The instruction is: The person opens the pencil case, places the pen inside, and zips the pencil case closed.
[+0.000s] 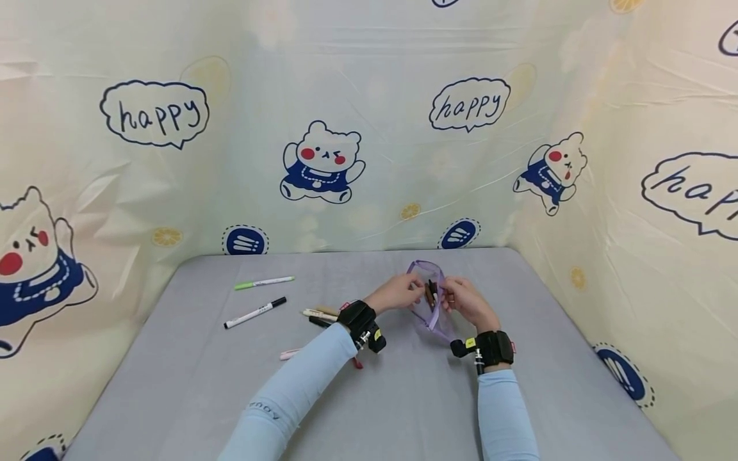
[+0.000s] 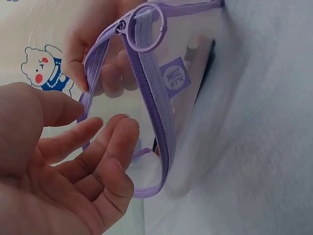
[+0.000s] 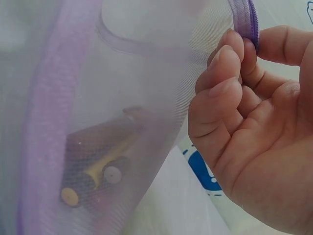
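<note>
A see-through mesh pencil pouch with purple zip trim (image 1: 430,320) stands with its mouth spread, right of the table's middle. My right hand (image 1: 468,301) pinches its zipped edge between thumb and fingertips, seen close in the right wrist view. At the mouth is my left hand (image 1: 398,291), its fingers loosely bent and apart, nothing between them; in the left wrist view its thumb tip overlaps the far purple edge. Several pens (image 3: 90,178) lie inside the pouch, showing through the mesh. A purple zip ring (image 2: 146,28) hangs at one end of the zip.
On the grey table (image 1: 190,384), a green-capped marker (image 1: 264,283) and a black-capped marker (image 1: 255,313) lie at the left. Several pens (image 1: 319,315) sit beside my left wrist, partly hidden by it. A pale pink pen (image 1: 289,354) pokes out behind the left sleeve.
</note>
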`<state>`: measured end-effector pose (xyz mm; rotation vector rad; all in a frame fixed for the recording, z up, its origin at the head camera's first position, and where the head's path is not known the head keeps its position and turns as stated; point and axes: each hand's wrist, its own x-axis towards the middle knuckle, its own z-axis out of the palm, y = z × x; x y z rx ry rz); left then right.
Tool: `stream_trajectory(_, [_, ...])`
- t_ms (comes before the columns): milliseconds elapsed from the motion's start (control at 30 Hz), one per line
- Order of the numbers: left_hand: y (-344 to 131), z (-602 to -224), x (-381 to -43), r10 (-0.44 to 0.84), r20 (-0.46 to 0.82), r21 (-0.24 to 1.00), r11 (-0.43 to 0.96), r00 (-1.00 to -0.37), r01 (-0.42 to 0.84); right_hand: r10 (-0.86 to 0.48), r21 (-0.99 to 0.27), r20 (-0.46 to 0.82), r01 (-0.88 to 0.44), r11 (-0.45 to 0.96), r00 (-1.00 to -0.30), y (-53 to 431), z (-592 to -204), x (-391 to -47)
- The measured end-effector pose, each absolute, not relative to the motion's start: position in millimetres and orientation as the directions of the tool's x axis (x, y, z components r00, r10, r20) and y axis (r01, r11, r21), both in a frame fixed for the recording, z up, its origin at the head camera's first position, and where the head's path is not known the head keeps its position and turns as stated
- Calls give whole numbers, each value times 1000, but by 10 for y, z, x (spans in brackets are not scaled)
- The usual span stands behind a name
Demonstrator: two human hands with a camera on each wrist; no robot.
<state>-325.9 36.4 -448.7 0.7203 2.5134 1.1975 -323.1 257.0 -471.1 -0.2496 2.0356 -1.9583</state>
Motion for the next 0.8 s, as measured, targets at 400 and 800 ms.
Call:
stream_trajectory(400, [58, -4454, -3229, 521, 78, 623, 640, -850, 450, -331, -996, -85, 70, 57, -940, 2578, -4677, -3219])
stream_trajectory(800, [-478, -4361, -3242, 475, 71, 543, 719, -877, 434, -329, -994, -99, 76, 83, -939, 2552, -4682, -3232])
